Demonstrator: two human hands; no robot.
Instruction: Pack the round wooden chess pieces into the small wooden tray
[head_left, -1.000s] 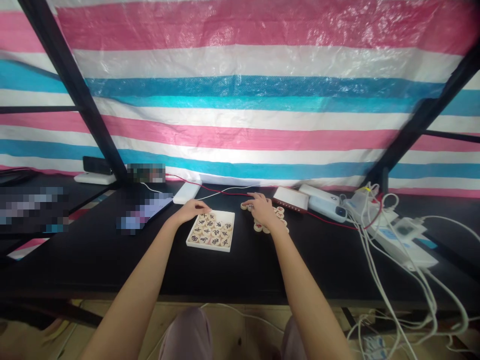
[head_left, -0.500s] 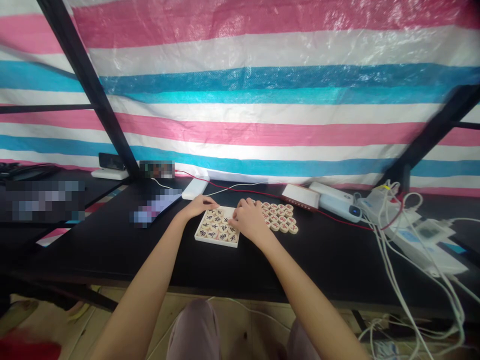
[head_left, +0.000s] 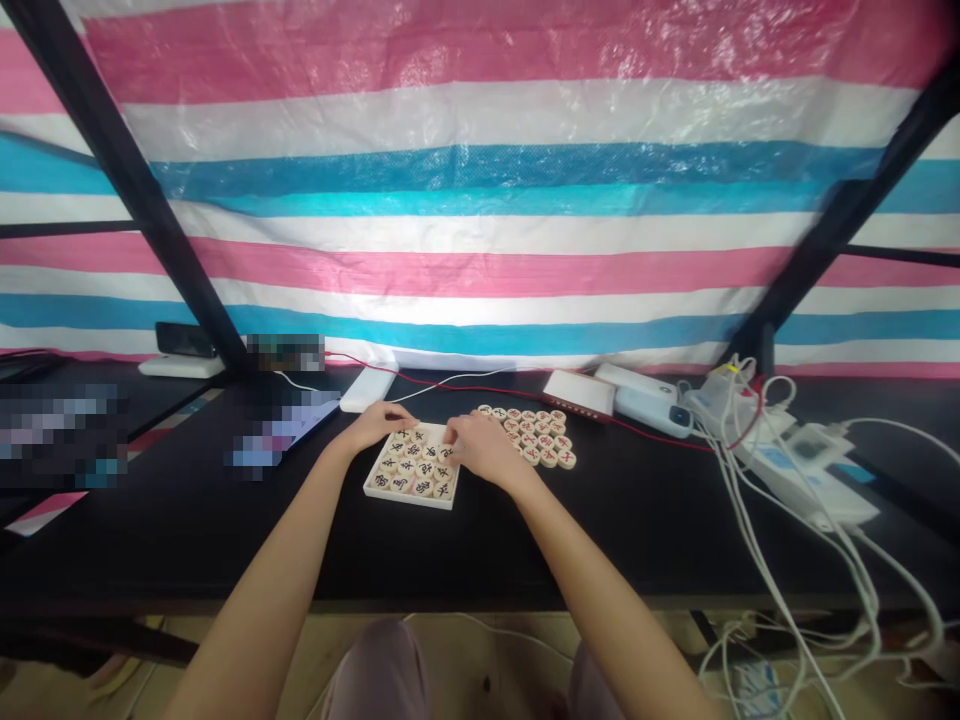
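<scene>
A shallow white box (head_left: 409, 499) lies on the black table, filled with rows of round xiangqi pieces (head_left: 406, 466) bearing black characters; a bare patch shows at its far right. My left hand (head_left: 377, 424) grips the far left corner of the box, thumb and fingers brought together at the rim. Over the right side of the box, my right hand (head_left: 484, 448) has its fingers curled down at a black-lettered xiangqi piece (head_left: 448, 453). Beyond that hand, several more xiangqi pieces (head_left: 546, 441), mostly red-lettered, lie in rows on the table, partly covered by the hand.
A phone (head_left: 285, 430) lies at left, near a white power bank (head_left: 369, 385). Behind the loose pieces are a brown-and-white box (head_left: 577, 394) and a light-blue device (head_left: 654, 408). A power strip (head_left: 814, 490) with tangled white cables fills the right. Striped plastic sheeting (head_left: 480, 270) hangs behind.
The whole view has shifted, so everything appears farther left. My right hand has moved slightly away from me along the box's right side, uncovering more pieces. The left hand stays at the corner.
</scene>
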